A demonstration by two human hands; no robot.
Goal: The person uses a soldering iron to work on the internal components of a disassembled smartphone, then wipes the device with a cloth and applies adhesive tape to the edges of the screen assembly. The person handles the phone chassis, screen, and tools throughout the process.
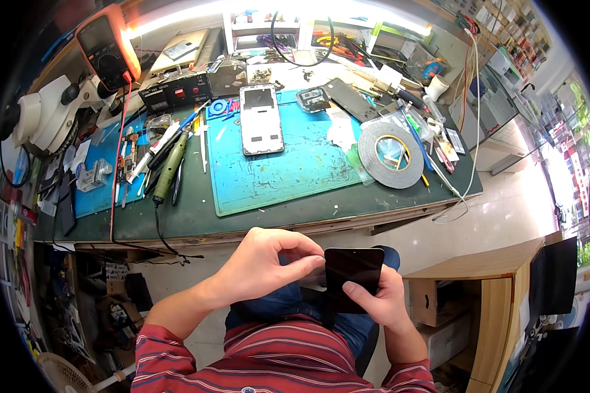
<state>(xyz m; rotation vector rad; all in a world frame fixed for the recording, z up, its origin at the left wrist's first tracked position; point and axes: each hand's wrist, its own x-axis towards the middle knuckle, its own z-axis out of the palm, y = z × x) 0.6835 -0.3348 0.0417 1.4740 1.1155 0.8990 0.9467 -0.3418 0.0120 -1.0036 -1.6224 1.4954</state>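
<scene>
A black phone screen panel (354, 265), dark and glossy, is held upright over my lap in my right hand (383, 298), thumb across its face. At its left edge my left hand (269, 262) is closed in a pinch, thumb against forefinger. A thin, see-through piece (318, 280) shows just below those fingertips, too faint to name for certain. On the blue work mat (242, 196) lies a phone frame (262, 124) with a white surround, beyond my hands and apart from them.
Right on the bench sit a large roll of tape (370, 164), a dark phone back (347, 98) and cables. To the left are a green-handled tool (170, 170), an orange multimeter (108, 52) and a microscope (46, 121). A wooden cabinet (485, 275) stands right of my knees.
</scene>
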